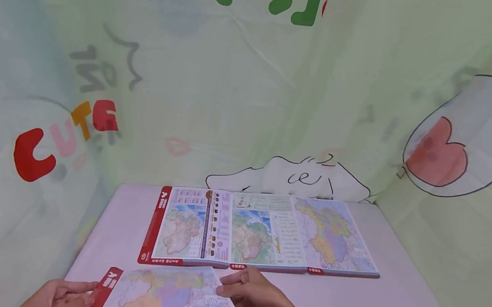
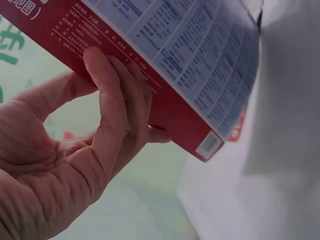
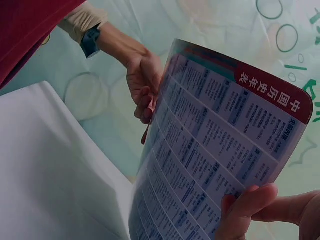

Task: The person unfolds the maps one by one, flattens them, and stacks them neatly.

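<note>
In the head view, a map booklet [image 1: 162, 300] with a coloured map on top and a red strip along its left side is held up at the table's near end. My left hand [image 1: 60, 304] pinches that red strip between thumb and fingers. At the opposite edge, my right hand [image 1: 255, 294] grips the booklet with its thumb on top. Both wrist views show the underside: printed blue and white tables [image 3: 210, 135], plus a red band [image 2: 165, 105] with a barcode in the left wrist view. Lower leaves peek out below the near edge.
Behind the booklet, an opened-out set of map panels [image 1: 250, 234] lies across the white table [image 1: 335, 300], with a red strip at its left end. Printed fabric walls [image 1: 240, 98] rise at the back and both sides.
</note>
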`<state>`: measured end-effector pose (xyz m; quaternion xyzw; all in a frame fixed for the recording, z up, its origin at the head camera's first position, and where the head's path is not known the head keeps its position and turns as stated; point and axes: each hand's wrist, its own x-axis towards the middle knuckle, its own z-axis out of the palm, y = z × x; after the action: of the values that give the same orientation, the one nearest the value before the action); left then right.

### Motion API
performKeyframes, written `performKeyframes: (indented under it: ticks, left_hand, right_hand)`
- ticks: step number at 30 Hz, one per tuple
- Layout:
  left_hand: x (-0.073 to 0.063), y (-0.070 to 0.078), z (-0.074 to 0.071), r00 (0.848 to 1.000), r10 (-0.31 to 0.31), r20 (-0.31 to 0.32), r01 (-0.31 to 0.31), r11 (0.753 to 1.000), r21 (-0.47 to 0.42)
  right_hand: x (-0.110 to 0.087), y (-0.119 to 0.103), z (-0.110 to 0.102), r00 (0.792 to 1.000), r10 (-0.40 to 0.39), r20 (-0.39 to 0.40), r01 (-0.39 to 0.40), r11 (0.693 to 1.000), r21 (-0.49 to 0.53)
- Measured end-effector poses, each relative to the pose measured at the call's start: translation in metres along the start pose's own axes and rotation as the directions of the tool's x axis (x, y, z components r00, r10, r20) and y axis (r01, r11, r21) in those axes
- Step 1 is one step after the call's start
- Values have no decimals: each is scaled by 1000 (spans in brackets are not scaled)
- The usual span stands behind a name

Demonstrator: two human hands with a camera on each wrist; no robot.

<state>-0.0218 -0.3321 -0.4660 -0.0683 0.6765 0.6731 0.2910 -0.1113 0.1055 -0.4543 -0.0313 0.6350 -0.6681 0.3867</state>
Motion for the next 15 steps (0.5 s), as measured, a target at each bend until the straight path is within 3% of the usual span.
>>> performKeyframes:
  ticks: [2, 8, 11, 15]
  left_hand:
    - [-2, 2, 2, 999, 27, 26, -27, 1000, 1]
    - [6, 16, 10, 997, 69, -35, -65, 992, 105]
    - [20, 25, 17, 990, 116, -85, -100, 980, 173]
    - [50, 34, 31, 965, 208, -161, -164, 954, 250]
  right_hand:
    - [-4, -2, -2, 1000, -1, 1, 1, 1000, 1]
    - [-11, -7, -16, 998, -57, -14, 57, 998, -15]
    - [-9, -9, -26, 995, -84, -52, 82, 996, -37]
    - [0, -11, -46, 985, -127, -115, 120, 991, -67]
